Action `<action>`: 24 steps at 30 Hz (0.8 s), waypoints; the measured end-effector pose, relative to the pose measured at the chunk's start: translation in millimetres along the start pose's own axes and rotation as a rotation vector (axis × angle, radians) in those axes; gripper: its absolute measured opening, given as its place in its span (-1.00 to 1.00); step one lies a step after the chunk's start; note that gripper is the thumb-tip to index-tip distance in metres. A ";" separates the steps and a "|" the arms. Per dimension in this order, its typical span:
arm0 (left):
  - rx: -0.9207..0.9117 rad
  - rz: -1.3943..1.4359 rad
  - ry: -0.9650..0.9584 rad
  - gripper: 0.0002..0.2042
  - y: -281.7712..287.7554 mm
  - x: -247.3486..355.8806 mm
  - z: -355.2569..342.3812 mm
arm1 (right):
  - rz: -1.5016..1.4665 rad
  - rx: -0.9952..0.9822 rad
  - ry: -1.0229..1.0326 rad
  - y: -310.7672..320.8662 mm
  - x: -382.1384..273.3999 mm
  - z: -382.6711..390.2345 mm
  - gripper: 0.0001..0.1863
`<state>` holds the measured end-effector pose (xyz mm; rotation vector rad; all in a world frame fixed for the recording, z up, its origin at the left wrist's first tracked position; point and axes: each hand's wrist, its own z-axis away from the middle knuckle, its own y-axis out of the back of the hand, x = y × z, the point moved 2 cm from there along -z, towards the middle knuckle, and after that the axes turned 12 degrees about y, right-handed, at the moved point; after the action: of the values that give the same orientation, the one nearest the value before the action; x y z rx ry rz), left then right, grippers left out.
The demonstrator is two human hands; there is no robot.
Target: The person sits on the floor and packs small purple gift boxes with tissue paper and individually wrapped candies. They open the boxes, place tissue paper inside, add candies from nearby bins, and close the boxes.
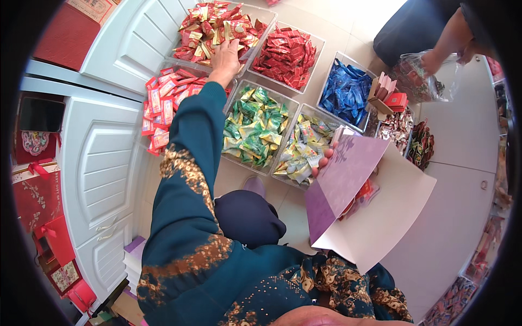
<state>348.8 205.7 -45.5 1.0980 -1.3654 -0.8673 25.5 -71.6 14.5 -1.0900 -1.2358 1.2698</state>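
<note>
My left hand (224,61) reaches forward over a clear bin of red-and-gold wrapped sweets (209,30). Its fingers are stretched out and touch the wrappers at the bin's near side; I see nothing gripped in them. My right hand (325,161) holds a purple-and-white paper gift box (348,171) against my front, with only its fingertips showing along the box's left edge. The box's flaps stand open, and a few red packets (360,198) show inside it.
Around the hands stand clear bins of dark red packets (285,57), green packets (258,125), yellow-grey packets (304,144) and blue packets (346,92). Flat red packets (163,106) lie beside white cabinet doors (103,157). At upper right, another person's hand (433,61) holds a clear bag (424,79).
</note>
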 end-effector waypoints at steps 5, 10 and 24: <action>-0.071 -0.133 0.066 -0.70 -31.7 -1.6 -11.6 | -0.093 -0.096 -0.079 17.4 -3.6 11.4 -0.42; 0.117 0.297 -0.011 -0.83 -3.7 -25.0 -4.1 | -0.159 -0.280 -0.200 18.9 -8.8 13.1 -0.40; 0.139 0.020 0.357 -0.54 55.4 -191.2 131.8 | -0.049 -0.114 -0.114 3.8 4.7 22.5 -0.46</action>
<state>200.0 391.4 -65.1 1.2752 -1.1468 -0.5342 2.4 -68.6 12.4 -1.0736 -1.4268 1.2516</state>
